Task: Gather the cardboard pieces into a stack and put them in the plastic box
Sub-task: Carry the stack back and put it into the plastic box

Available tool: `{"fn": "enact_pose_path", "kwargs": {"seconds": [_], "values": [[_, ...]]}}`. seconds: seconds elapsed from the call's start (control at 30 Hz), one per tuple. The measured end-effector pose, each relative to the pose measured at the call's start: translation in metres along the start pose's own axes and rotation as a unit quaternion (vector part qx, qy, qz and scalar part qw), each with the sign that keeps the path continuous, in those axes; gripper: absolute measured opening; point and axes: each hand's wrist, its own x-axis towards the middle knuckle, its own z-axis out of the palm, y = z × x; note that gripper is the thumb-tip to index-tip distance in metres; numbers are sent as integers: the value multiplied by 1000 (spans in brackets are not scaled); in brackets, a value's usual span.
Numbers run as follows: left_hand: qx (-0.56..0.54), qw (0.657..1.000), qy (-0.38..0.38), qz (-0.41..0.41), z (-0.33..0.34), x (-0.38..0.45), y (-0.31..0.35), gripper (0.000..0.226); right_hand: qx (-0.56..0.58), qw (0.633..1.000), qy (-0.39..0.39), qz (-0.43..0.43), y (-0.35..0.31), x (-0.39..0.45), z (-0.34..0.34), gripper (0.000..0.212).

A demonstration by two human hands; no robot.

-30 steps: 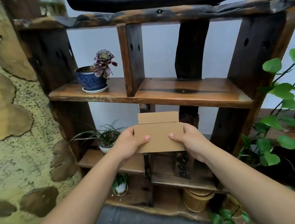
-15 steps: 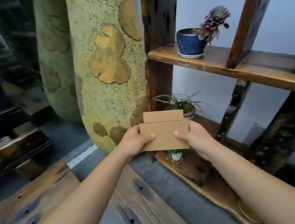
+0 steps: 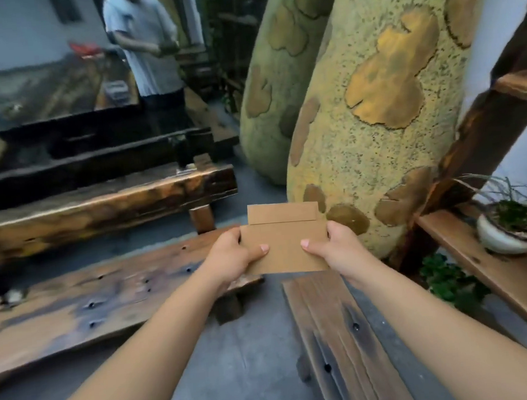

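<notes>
Cardboard: a stack of cardboard pieces [image 3: 284, 245] held chest-high above two wooden benches [image 3: 106, 300] (one flap jutting up behind).
Left hand [image 3: 233, 259]: grips the stack's left edge.
Right hand [image 3: 338, 250]: grips the right edge.
Backdrop: mottled yellow columns [image 3: 374, 96].

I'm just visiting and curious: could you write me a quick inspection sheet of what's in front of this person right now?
Surface: grey floor with low wooden benches; nothing under the cardboard but air.
Job's things: cardboard stack held upright in front of the body, a narrower piece showing above the front one; plastic box not clearly seen.
Clutter: white potted plant on a wooden shelf.
Hands: left hand grips the stack's left edge, right hand the right edge, thumbs on the front.
Cables: nothing seen.
Surroundings: mottled yellow-green pillars; another person standing by a far table.
</notes>
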Motion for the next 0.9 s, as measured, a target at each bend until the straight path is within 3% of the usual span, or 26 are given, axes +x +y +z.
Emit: {"fn": "enact_pose_path", "kwargs": {"seconds": [0.3,0.5,0.7,0.9], "values": [[-9,989,132,-73,-126,-40,-74,52,-21,989,-143,-15,-39,32,152,32],[-80,962,234,-119,-178,-83,-112,49,-53,965,-251,-58,-61,42,232,28],[-139,912,351,-163,-199,-130,-139,42,-79,920,-372,-100,-78,40,300,30],[-157,844,471,-204,-194,-195,-151,41,-98,848,-503,-138,-91,9,355,20]]}}
